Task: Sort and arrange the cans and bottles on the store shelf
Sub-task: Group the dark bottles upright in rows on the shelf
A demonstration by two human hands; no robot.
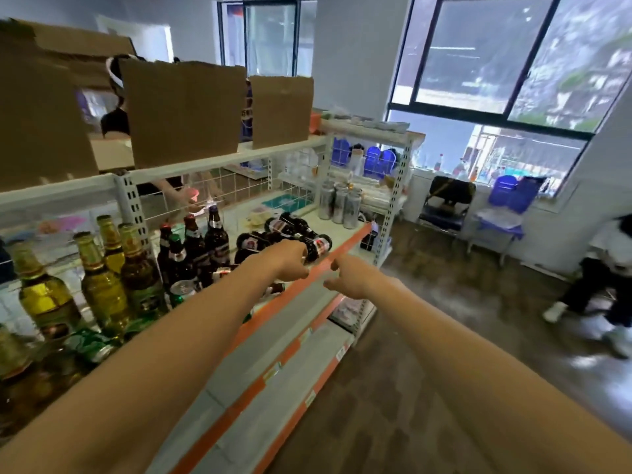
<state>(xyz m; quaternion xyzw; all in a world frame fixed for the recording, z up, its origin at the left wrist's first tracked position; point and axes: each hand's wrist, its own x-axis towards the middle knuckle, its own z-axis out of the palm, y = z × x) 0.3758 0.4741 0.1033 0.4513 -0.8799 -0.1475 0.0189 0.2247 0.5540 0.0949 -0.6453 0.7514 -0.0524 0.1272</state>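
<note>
On the white shelf with an orange edge lie several dark bottles in a loose pile. My left hand reaches over the edge and its curled fingers grip the nearest lying dark bottle, which has a red and white label. My right hand hovers just off the shelf edge beside it, index finger stretched toward the bottle, holding nothing. Upright dark bottles stand left of the pile, then tall green-gold bottles. Three silver cans stand at the shelf's far end. Green cans lie at the near left.
Cardboard sheets stand on the top shelf. A person's hand works behind the wire back panel. Lower shelf tiers jut out below my arms. A folding chair and blue stools stand under the window; another person is at right.
</note>
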